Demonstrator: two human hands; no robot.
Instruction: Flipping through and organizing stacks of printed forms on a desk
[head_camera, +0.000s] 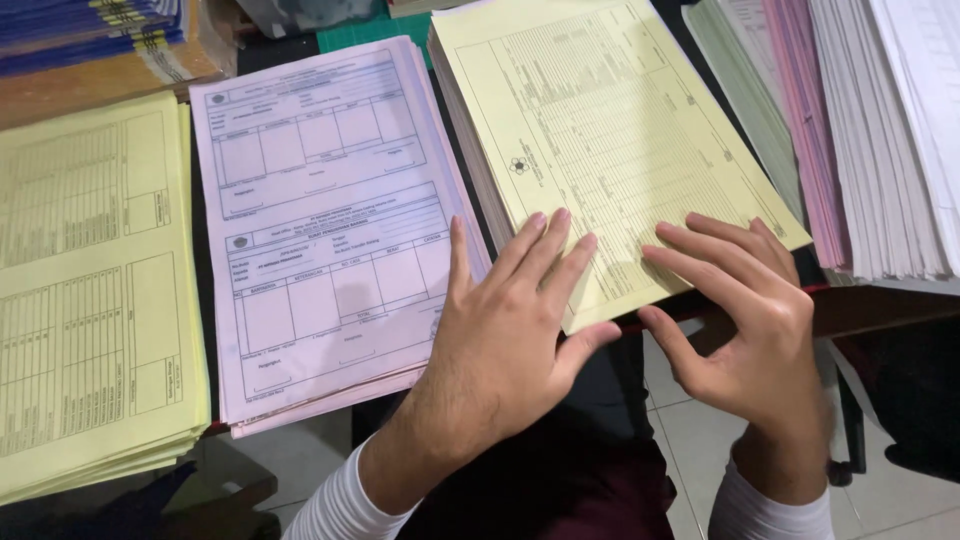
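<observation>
Two hands, left hand (500, 340) and right hand (745, 310), fingers spread, press flat on the near yellow form stack (600, 130); two yellow stacks, one pink stack (320, 220), ruled tables printed.

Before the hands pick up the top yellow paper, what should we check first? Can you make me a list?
1. Left hand flat on the yellow stack: ok.
2. Right hand fingertips on the stack's near corner: ok.
3. Only one sheet being lifted: cannot tell, the edges are too thin to see.
4. Yellow stack fully on the table: not ok, its near corner hangs past the edge.
5. Pink stack next to it lying tidy: ok.
6. Both hands free of other things: ok.
</observation>
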